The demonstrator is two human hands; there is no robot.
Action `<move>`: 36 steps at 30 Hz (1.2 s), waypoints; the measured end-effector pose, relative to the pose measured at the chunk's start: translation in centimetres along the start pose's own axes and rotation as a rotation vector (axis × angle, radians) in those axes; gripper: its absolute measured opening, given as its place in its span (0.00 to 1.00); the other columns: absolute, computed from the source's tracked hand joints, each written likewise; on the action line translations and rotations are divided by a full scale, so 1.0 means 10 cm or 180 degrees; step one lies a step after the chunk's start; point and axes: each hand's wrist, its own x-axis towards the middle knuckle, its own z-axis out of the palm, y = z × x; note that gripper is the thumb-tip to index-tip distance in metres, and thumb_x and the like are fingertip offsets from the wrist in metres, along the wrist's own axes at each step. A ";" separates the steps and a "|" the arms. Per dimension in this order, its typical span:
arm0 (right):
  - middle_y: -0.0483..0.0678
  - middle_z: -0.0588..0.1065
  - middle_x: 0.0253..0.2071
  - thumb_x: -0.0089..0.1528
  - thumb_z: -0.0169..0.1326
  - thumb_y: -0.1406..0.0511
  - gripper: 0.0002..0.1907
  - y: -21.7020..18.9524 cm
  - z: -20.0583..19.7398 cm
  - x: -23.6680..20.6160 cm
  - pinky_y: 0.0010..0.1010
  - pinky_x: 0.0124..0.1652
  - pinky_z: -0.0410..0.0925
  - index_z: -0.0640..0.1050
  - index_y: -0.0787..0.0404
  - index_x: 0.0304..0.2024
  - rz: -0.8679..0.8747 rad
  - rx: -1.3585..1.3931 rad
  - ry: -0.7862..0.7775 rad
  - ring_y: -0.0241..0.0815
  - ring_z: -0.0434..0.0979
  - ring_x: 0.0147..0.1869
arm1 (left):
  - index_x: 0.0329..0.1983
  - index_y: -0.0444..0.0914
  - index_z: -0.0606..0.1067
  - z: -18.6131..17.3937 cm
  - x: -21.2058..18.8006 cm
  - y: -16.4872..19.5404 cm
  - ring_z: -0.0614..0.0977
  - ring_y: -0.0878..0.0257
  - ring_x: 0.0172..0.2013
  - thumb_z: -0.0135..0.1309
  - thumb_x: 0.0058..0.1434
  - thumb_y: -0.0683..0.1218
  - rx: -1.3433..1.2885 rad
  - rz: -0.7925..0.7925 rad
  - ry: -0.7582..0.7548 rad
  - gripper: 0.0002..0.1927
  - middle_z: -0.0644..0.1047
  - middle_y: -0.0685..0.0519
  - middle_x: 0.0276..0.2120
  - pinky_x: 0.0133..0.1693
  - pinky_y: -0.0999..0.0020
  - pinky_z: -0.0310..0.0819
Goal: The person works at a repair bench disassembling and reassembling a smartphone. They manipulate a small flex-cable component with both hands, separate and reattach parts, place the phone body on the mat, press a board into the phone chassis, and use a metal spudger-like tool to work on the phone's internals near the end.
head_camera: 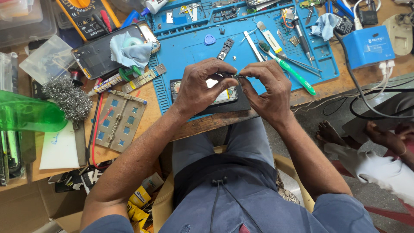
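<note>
A small dark metal part (236, 76) is pinched between the fingertips of the left hand (202, 86) and the right hand (268, 88), both grips being closed on it from either side. The part is held just above an opened black smartphone (224, 100), which lies on the near edge of a blue silicone repair mat (189, 47) spread over the wooden tabletop (151, 116). The phone is partly hidden by the left hand.

On the mat, to the right of the hands, a green-handled toothbrush (293, 74) is laid diagonally, with metal tweezers (302, 64) just beside it. A narrow black strip component (225, 48) and a round blue plectrum (209, 39) are seen farther away on the mat. At the far right a blue box-shaped device (368, 46) with cables is placed.

To the left of the mat, a dark phone back (101, 56) is covered partly by a pale blue cloth (129, 51). Nearer, a grey perforated metal holder plate (118, 123) is set, and a tangle of steel wool (69, 98) rests beside a green translucent plastic bottle (28, 115). A yellow multimeter (88, 17) is at the far left.
</note>
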 end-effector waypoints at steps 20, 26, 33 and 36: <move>0.41 0.77 0.44 0.66 0.62 0.74 0.12 -0.08 0.08 -0.09 0.18 0.43 0.67 0.79 0.66 0.52 0.1799 0.2126 0.0152 0.25 0.71 0.43 | 0.46 0.37 0.78 0.01 0.00 0.06 0.86 0.62 0.47 0.64 0.63 0.34 0.0265 0.0319 0.0163 0.11 0.81 0.51 0.49 0.46 0.71 0.87; 0.39 0.77 0.40 0.66 0.62 0.74 0.10 -0.06 0.13 -0.11 0.16 0.39 0.65 0.80 0.65 0.49 0.1828 0.2064 0.0294 0.24 0.69 0.39 | 0.53 0.35 0.76 -0.01 0.02 0.10 0.85 0.65 0.46 0.63 0.63 0.37 -0.0065 0.0036 0.0148 0.16 0.79 0.51 0.48 0.47 0.72 0.87; 0.41 0.77 0.45 0.67 0.60 0.75 0.10 -0.12 0.15 -0.09 0.18 0.39 0.63 0.81 0.66 0.51 0.1604 0.1608 0.0198 0.25 0.68 0.40 | 0.47 0.35 0.79 0.03 -0.02 -0.09 0.83 0.70 0.37 0.64 0.65 0.40 -0.0182 -0.0442 0.0066 0.08 0.82 0.54 0.37 0.38 0.76 0.81; 0.43 0.78 0.47 0.67 0.58 0.76 0.16 -0.14 0.17 -0.08 0.20 0.47 0.69 0.77 0.66 0.57 0.1703 0.1970 0.0241 0.28 0.74 0.46 | 0.46 0.34 0.78 0.03 -0.04 -0.18 0.82 0.71 0.36 0.61 0.68 0.40 -0.0901 -0.0781 0.0113 0.06 0.82 0.54 0.36 0.37 0.76 0.79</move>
